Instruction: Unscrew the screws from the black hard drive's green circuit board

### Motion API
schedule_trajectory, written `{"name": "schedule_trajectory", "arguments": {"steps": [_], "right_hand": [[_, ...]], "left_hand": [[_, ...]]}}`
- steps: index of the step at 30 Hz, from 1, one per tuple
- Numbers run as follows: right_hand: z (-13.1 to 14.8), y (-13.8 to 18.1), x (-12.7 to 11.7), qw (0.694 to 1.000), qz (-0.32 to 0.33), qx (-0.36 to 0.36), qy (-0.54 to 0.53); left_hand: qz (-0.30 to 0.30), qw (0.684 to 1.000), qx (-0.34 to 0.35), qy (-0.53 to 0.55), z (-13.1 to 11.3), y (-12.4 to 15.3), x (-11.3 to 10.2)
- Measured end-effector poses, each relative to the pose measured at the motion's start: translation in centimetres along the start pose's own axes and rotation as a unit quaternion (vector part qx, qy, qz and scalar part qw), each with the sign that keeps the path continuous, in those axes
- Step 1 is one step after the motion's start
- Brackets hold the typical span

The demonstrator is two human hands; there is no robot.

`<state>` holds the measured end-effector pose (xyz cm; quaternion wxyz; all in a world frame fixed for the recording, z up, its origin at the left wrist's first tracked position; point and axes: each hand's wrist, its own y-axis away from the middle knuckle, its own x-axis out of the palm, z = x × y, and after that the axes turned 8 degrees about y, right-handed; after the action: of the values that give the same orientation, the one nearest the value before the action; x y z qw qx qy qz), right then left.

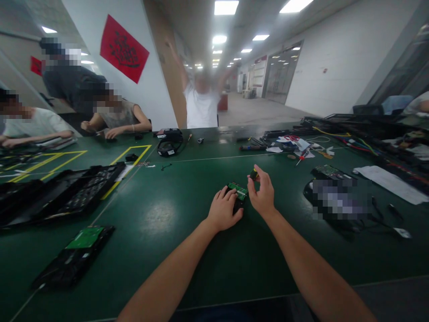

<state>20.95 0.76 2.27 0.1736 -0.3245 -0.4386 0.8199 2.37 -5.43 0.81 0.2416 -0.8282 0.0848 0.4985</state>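
Observation:
My left hand (224,209) lies over a small black device with a green circuit board (240,191), its fingers curled across the near side and its thumb along the edge. That hand grips the device against the green tabletop and hides part of it. Just to the right, my right hand (263,193) is closed round a screwdriver (254,174), whose dark handle with a yellow part shows between thumb and fingers. The shaft and tip of the screwdriver cannot be made out. A similar black device with a green board (83,238) lies at the front left.
An open black tray-like case (73,190) stands at the left. A black device with cables (330,201) lies at the right, near a white sheet (392,183). Wires and a red screwdriver (302,156) are farther back. Several people sit across the table (187,250).

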Motion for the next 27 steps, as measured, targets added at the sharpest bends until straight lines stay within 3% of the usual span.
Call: {"name": "schedule_trajectory", "arguments": {"steps": [15, 19, 22, 27], "right_hand": [[-0.4, 0.0, 0.2, 0.999, -0.027, 0.024, -0.023], [-2.1, -0.7, -0.2, 0.996, -0.074, 0.035, 0.039], [-4.3, -0.8, -0.3, 0.993, -0.019, 0.046, 0.11], [-6.2, 0.1, 0.3, 0.952, 0.168, 0.136, 0.218]], "left_hand": [[0.002, 1.0, -0.004, 0.006, 0.5, -0.1, 0.5], [0.012, 1.0, -0.007, 0.008, 0.5, -0.2, 0.3], [0.02, 1.0, 0.0, 0.001, 1.1, -0.2, -0.2], [0.023, 1.0, 0.0, -0.019, 2.5, 0.5, -1.0]]}}
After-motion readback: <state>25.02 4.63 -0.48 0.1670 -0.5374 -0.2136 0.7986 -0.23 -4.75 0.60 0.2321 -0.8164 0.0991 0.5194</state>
